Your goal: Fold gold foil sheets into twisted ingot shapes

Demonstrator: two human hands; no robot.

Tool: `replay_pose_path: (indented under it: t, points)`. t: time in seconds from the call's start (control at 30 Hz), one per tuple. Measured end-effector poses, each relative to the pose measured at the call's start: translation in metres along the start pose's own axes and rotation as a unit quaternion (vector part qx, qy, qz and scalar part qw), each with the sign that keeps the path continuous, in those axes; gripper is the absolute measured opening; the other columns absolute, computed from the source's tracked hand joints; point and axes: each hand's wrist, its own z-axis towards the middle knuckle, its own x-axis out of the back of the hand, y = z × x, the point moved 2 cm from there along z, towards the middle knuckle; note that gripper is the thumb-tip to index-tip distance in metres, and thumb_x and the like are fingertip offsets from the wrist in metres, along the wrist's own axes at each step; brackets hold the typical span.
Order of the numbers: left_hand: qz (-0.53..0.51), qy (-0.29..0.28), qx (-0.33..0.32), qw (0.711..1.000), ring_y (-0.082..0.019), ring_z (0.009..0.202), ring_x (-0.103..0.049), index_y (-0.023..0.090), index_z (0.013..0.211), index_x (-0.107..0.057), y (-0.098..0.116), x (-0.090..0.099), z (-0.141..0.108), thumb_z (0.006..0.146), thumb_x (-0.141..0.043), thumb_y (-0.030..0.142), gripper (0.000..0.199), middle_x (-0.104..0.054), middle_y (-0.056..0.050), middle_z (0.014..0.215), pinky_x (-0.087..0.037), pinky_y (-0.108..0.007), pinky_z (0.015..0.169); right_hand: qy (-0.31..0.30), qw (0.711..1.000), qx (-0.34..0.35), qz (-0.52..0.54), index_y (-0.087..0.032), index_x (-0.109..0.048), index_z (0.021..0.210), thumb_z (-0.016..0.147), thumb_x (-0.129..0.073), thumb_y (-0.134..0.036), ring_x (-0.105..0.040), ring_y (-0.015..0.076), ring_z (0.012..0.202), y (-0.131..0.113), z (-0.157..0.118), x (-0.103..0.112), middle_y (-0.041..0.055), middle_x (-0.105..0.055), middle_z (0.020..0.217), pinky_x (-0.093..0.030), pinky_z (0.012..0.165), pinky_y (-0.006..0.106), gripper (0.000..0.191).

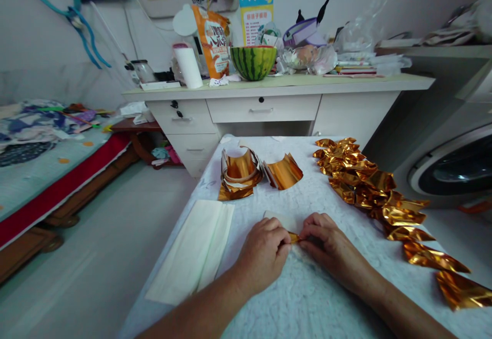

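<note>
two-point hold: finger placement and layout

1. grip. my left hand (267, 249) and my right hand (332, 249) are both pinched closed, thumb against fingers, on one small gold foil piece (294, 237). only a short strip of it shows in the gap between my fingertips; its remaining shape is hidden by my fingers. i hold it from opposite ends, which i judge keeps it taut and stops it from twisting.

2. position. the piece sits low over the middle of the cloth-covered table (307, 303), directly in front of me, so both forearms can reach it evenly. a pale sheet (282, 219) lies just behind my fingers; whether the piece touches it, i cannot tell.

3. supply side. a stack of curled gold sheets (240, 167) stands toward the far left of the table, with a smaller curled set (286, 171) just to its right. their curve probably makes single edges easier to lift. the white paper (192, 254) lies flat to the left of my left hand, presumably kept there to leave the middle free.

4. right side. a long row of shaped gold pieces (369, 185) runs along the right edge, overlapping at the far end and more loosely spaced near me. this placement likely keeps them clear of my elbows.
</note>
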Motion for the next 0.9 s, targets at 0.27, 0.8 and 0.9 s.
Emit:
replay_pose_path:
  t: [0.27, 0.8, 0.9]
  points:
    - [-0.019, 0.011, 0.016, 1.0, -0.019, 0.087, -0.054, 0.019, 0.076, -0.06, 0.0014, -0.0011, 0.0019, 0.086, -0.06, 0.021, 0.01, -0.058, -0.002, 0.085, -0.042, -0.031, 0.078, -0.001, 1.0, -0.004, -0.03, -0.022, -0.064, 0.078, 0.089, -0.058, -0.02, -0.055, 0.0206, 0.086, -0.0008, 0.0036, -0.0023, 0.0033, -0.061, 0.086, -0.044, 0.078, 0.036, 0.013]
    - [0.001, 0.028, 0.044, 0.999, -0.02, 0.095, -0.049, 0.019, 0.072, -0.056, 0.0043, -0.0022, -0.0018, 0.082, -0.058, 0.014, 0.011, -0.051, -0.003, 0.09, -0.041, -0.035, 0.084, -0.017, 0.999, -0.019, -0.02, -0.021, -0.063, 0.08, 0.088, -0.057, -0.016, -0.052, 0.0208, 0.091, -0.0009, 0.0036, -0.0002, 0.0033, -0.059, 0.091, -0.041, 0.081, 0.037, 0.012]
    - [0.012, 0.03, 0.049, 0.998, -0.02, 0.093, -0.048, 0.019, 0.072, -0.056, 0.0047, -0.0028, -0.0015, 0.083, -0.057, 0.015, 0.012, -0.05, -0.003, 0.09, -0.04, -0.036, 0.084, -0.009, 0.999, -0.017, -0.028, -0.021, -0.063, 0.081, 0.089, -0.057, -0.017, -0.052, 0.0206, 0.09, 0.0012, 0.0044, -0.0027, 0.0034, -0.058, 0.09, -0.041, 0.08, 0.036, 0.011]
